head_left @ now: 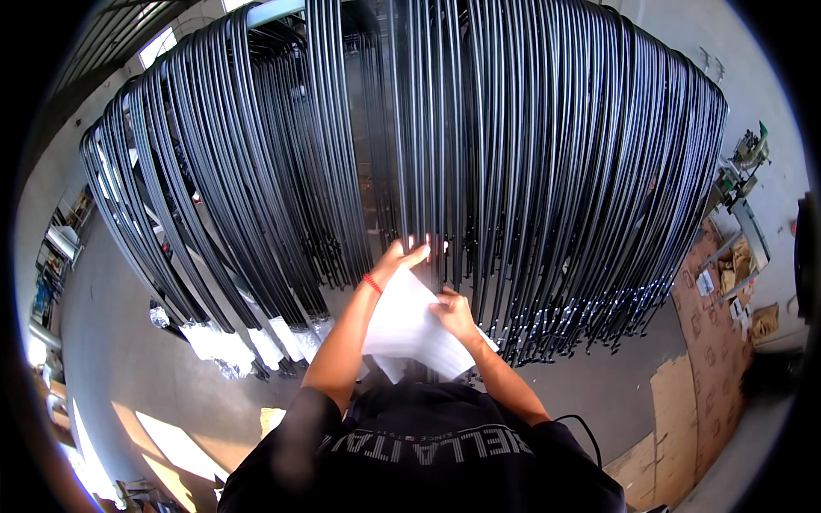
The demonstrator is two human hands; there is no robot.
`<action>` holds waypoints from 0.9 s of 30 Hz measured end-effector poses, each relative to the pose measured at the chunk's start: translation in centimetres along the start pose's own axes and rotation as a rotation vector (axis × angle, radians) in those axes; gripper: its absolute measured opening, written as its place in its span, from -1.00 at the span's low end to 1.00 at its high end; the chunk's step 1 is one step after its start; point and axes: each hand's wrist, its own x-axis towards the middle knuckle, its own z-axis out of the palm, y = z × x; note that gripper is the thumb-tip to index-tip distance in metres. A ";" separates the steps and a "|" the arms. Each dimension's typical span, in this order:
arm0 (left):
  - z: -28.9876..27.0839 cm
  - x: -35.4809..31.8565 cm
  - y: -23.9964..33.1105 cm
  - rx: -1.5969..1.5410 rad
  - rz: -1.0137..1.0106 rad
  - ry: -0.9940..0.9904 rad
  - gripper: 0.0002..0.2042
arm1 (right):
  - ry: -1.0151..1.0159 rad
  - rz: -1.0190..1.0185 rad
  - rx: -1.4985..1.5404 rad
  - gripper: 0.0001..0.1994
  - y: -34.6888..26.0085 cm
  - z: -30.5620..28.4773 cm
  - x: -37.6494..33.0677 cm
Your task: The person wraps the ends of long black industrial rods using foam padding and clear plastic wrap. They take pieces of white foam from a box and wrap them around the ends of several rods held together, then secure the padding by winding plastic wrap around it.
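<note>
Long black cables [428, 128] hang in dense rows in front of me, with small end fittings at their lower ends. My left hand [409, 256], a red bracelet at its wrist, is curled around a few cables near their lower ends. Just below and to its right, my right hand [455, 313] grips the right side of a white wrapping sheet [402, 325]. The sheet spreads between my forearms and covers what lies behind it. Motion blurs the fingertips and the cables beside them a little.
White and clear wrapping [218, 344] encloses several cable ends at lower left. A pale blue rack bar [275, 12] shows at the top. On the right are a green machine [753, 150] and a metal stand [751, 235]; cardboard [671, 402] lies on the floor.
</note>
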 end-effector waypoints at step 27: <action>-0.1 -2.9 0.5 -0.371 0.130 -0.045 -0.61 | -0.249 0.041 0.499 -0.91 -3.3 2.2 0.4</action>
